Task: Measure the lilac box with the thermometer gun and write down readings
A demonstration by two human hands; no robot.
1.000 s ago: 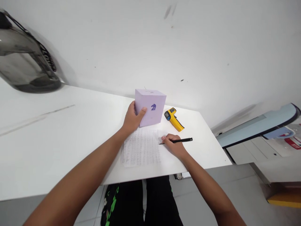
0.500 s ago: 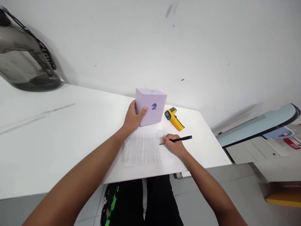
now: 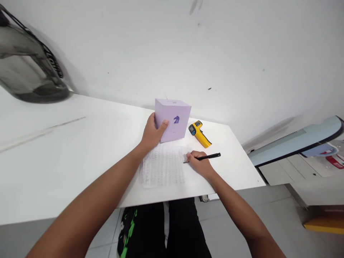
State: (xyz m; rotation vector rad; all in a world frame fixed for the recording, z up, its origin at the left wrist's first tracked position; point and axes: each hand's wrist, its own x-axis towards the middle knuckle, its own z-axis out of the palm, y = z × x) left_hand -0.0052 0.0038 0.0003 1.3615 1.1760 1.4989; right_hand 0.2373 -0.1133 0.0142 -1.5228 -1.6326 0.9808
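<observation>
My left hand (image 3: 153, 132) grips a light purple box (image 3: 176, 130) by its left side, thumb on the front face beside a dark purple horse-head logo. The box is tilted, at the far edge of a sheet of paper (image 3: 163, 168) covered in rows of faint writing. A black pen (image 3: 209, 156) is pinched in my right hand (image 3: 200, 163), its tip at the paper's right side. Just right of the box lies a yellow and black infrared thermometer (image 3: 200, 134), its handle toward my right hand.
The white table (image 3: 80, 161) meets a white wall behind. A grey translucent bag (image 3: 29, 68) stands at the far left. Off the table's right end is a light blue panel (image 3: 295, 141) with a dark edge, near white drawers (image 3: 290, 168).
The view has shifted very slightly. Both hands keep their hold on the box and the pen, with hardly any visible movement.
</observation>
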